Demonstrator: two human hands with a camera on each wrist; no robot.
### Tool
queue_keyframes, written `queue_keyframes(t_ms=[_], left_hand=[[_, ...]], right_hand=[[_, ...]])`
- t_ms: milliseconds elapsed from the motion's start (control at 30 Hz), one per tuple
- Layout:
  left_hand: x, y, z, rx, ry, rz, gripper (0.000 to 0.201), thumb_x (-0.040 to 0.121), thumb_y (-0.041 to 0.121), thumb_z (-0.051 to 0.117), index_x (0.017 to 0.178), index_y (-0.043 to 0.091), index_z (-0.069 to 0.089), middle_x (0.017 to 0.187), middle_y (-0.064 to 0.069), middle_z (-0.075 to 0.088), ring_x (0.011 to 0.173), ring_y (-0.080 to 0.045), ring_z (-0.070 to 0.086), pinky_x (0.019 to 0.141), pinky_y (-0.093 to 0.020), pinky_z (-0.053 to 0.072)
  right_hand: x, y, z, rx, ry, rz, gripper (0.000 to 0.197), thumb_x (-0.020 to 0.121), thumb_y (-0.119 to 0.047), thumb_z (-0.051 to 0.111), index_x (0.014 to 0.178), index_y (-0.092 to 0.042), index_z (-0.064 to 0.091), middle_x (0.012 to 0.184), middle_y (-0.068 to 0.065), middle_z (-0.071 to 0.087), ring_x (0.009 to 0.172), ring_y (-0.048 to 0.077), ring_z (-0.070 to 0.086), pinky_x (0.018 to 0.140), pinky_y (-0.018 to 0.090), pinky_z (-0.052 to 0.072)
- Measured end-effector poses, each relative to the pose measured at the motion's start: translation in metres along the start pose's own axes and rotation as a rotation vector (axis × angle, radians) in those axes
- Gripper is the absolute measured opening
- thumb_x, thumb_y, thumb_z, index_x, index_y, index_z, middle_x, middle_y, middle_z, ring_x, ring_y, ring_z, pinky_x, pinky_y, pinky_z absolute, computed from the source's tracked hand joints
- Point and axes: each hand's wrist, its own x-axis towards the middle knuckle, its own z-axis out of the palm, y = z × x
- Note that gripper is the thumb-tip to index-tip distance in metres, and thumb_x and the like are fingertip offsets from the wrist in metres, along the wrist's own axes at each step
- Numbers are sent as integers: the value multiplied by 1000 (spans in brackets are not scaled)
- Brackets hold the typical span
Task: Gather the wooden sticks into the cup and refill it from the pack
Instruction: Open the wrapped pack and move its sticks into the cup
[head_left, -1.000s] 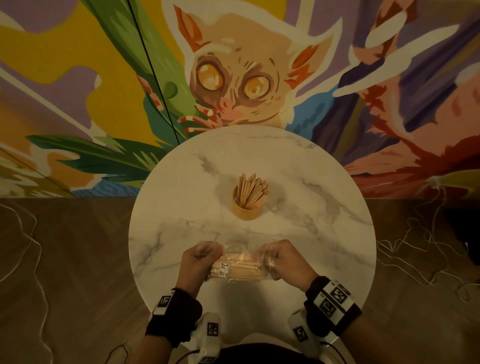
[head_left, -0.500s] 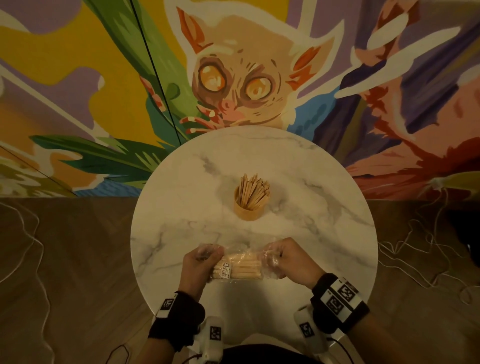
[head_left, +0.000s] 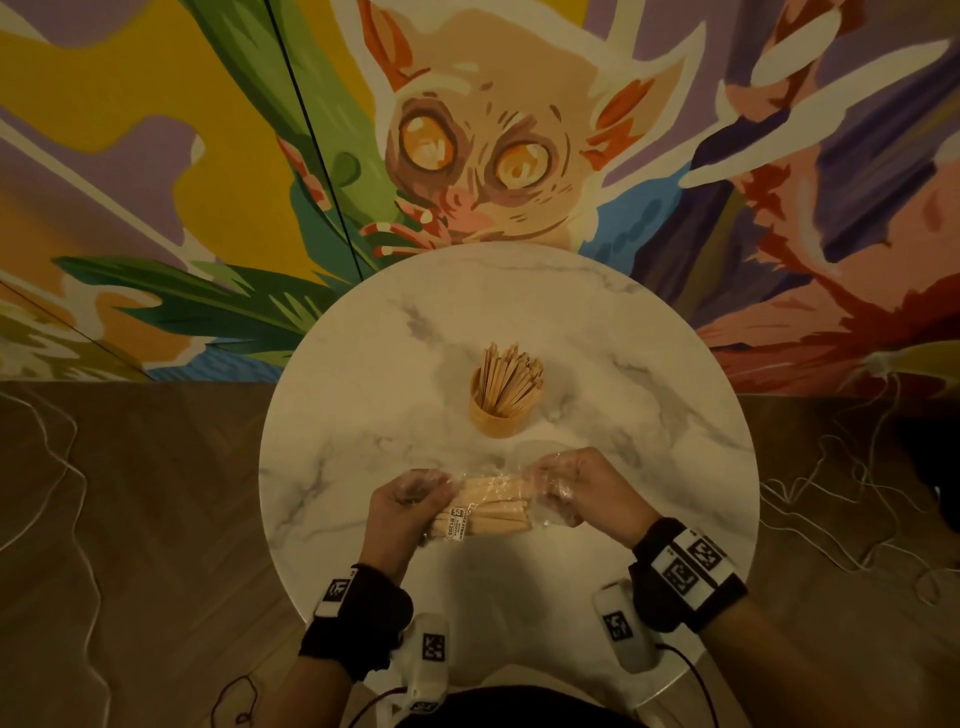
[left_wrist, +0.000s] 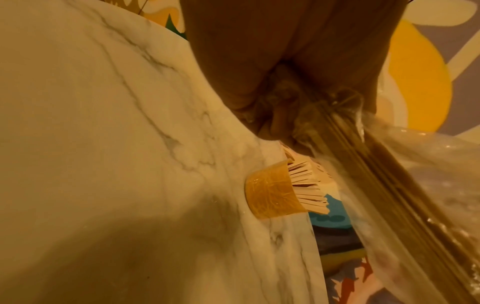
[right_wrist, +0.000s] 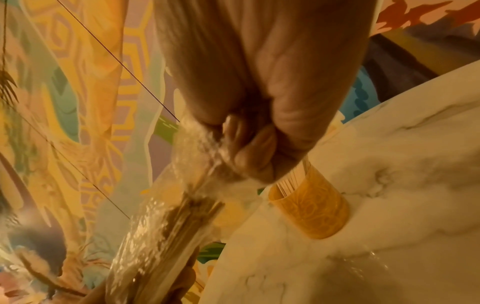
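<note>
A clear plastic pack of wooden sticks (head_left: 488, 512) with a white label is held above the near part of the round marble table (head_left: 363, 415). My left hand (head_left: 410, 501) grips its left end, and my right hand (head_left: 566, 491) pinches the crumpled plastic at its right end. The left wrist view shows the pack (left_wrist: 384, 185) running from my curled fingers. In the right wrist view the pack (right_wrist: 168, 236) stretches away from my fingers. Beyond the hands stands a small amber cup (head_left: 496, 415) full of upright wooden sticks (head_left: 511, 376), also seen as the cup (left_wrist: 272, 195) and cup (right_wrist: 311, 207).
The table stands against a painted mural wall (head_left: 467, 130). White cords (head_left: 857, 493) lie on the wooden floor to the right and left of the table.
Both hands have shifted slightly while working the pack; its right end has risen a little and the plastic there is more bunched. The cup has not moved.
</note>
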Motion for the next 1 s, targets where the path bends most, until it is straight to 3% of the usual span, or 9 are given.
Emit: queue_keyframes(t_ms=[67,200,300,433,633,733,833,900,1000], left_hand=[[2,1,-1,25,9,-1,14,63,24,85,72,21,76,68,2,71,66,-15,62,65,-31,44],[12,-1,-12,-43,92,-18,14,75,3,75,74,17,74,67,5,72,60,-9,65,52,-23,47],[19,-6,-32,-90,160,-53,15,77,4,72,72,18,74,64,5,69,53,-8,59,42,-17,39],[25,-13,-61,-161,135,-105,17,63,30,82,74,19,76,69,1,69,61,-10,64,51,-20,49],[26,-25,-87,-331,227,-195,18,79,24,69,94,13,68,82,-6,71,67,-12,69,54,-21,56],[25,-25,-89,-387,222,-239,18,100,12,41,99,10,59,72,-4,67,49,-5,60,41,-16,47],[26,-30,-95,-393,217,-256,22,100,16,41,113,7,57,95,-11,62,60,-7,65,49,-17,51],[28,-30,-96,-414,218,-258,29,99,17,43,124,5,52,99,-13,59,58,-6,63,47,-16,50],[30,-26,-92,-400,231,-255,28,92,23,50,117,11,57,99,-11,59,54,-3,61,45,-14,49]], right_hand=[[3,0,1,10,54,-21,16,92,4,57,99,6,72,49,-7,57,36,2,41,35,16,30],[5,-4,-10,93,89,-48,15,90,-5,64,95,6,73,48,-1,51,40,9,36,38,19,28],[8,-8,-31,172,110,-63,16,90,-7,63,95,4,74,51,4,46,43,11,33,39,20,28],[18,-17,-57,238,145,-83,15,89,-7,63,84,-6,77,50,5,44,40,10,30,38,20,25],[49,-31,-86,202,220,-119,12,90,-6,62,90,-1,73,52,5,45,41,10,33,38,19,28],[76,-46,-89,-17,290,-181,14,89,-13,67,91,-2,74,54,2,52,47,13,40,41,18,32],[109,-67,-75,-459,216,-288,18,89,-21,67,91,-7,77,65,-12,66,60,-1,56,62,15,43],[134,-78,-56,-723,119,-292,22,89,-23,65,94,-5,76,87,1,72,79,11,64,76,27,50],[166,-86,-16,-1059,-37,-227,22,90,-18,57,100,-2,68,102,17,66,86,32,64,71,33,49]])
